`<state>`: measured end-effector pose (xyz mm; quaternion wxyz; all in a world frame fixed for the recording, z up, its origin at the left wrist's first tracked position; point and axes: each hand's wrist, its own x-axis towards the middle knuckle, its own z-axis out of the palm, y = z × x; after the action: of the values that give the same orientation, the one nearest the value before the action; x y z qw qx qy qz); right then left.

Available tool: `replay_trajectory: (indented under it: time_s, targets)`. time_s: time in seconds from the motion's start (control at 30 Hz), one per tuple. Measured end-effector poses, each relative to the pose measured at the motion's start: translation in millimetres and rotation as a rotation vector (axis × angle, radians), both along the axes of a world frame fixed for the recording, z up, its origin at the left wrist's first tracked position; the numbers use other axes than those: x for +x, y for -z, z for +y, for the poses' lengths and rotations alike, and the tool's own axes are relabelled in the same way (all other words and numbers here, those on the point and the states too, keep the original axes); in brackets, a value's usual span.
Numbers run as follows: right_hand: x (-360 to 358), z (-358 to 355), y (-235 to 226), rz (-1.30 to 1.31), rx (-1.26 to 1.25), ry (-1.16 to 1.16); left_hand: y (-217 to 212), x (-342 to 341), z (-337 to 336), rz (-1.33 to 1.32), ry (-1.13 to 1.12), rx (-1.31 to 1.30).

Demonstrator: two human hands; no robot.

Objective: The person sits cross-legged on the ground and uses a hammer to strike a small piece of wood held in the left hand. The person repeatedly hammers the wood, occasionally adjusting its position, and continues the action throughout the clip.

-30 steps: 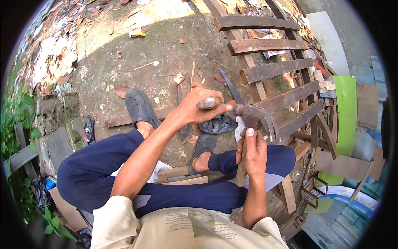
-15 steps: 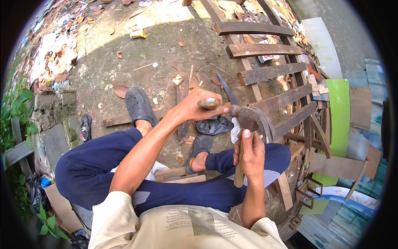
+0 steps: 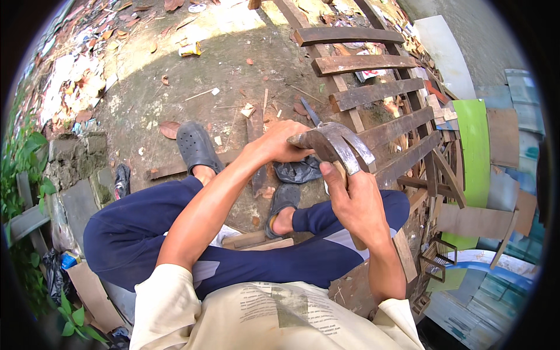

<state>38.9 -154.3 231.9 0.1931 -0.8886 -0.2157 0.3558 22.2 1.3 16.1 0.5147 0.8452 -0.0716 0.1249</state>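
My right hand [image 3: 357, 201] is wrapped round the handle of a claw hammer [image 3: 333, 143], with the thumb along it. The rusty brown head has worn, shiny claws pointing right, and its striking end is in front of my left fingers. My left hand [image 3: 282, 142] is closed on a wooden-handled tool, seen end-on in the earlier frame; the hammer head now hides most of it, so its kind does not show. Behind the hammer, a narrow strip of saw blade [image 3: 311, 112] shows. A black plastic bag [image 3: 297, 170] lies below my hands.
To the right leans a dark slatted wooden frame [image 3: 379, 93]. Wood pieces [image 3: 256, 240] lie between my legs, and a plank [image 3: 169, 170] lies near my left shoe. A green panel [image 3: 471, 157] stands far right. Rough blocks [image 3: 76, 146] and plants are at left.
The hammer has risen and turned, its head moving left over the tool's handle end. My right hand has come up with it. My left hand has barely moved.
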Motion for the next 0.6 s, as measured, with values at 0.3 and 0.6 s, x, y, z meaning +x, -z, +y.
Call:
replay_trajectory:
  time_s: [0.3,0.6]
  targets:
    - [-14,-30,37,-0.464,0.599,-0.028,-15,6,0,0.130,0.059,-0.017]
    - [-16,-18,4,-0.166,0.592,0.172,1,0,0,0.156,-0.004,-0.025]
